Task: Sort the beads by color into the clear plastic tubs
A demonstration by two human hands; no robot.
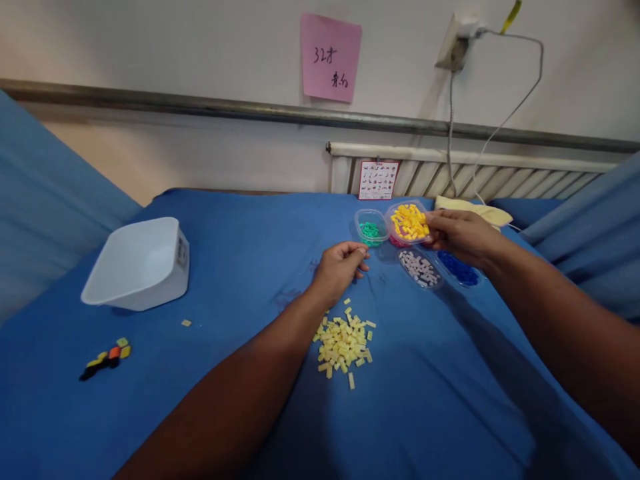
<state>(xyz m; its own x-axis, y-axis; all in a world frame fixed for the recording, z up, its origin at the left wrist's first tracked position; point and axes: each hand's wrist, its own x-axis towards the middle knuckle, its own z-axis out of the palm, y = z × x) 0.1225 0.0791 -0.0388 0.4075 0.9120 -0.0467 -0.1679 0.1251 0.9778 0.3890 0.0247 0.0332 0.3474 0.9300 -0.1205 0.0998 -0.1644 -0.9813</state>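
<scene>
My right hand holds the rim of a clear tub of yellow bricks, lifted a little over a tub with pink pieces under it. My left hand rests on the blue cloth with its fingers curled shut, just left of the tubs; whether it holds a piece I cannot tell. A pile of pale yellow bricks lies on the cloth below my left wrist. Around the yellow tub sit a tub of green pieces, a tub of white pieces and a tub of blue pieces.
A white scale bowl stands at the left. A small assembled black, orange and yellow brick piece and one loose yellow brick lie near it. A pink note, an instruction card and cables are at the wall.
</scene>
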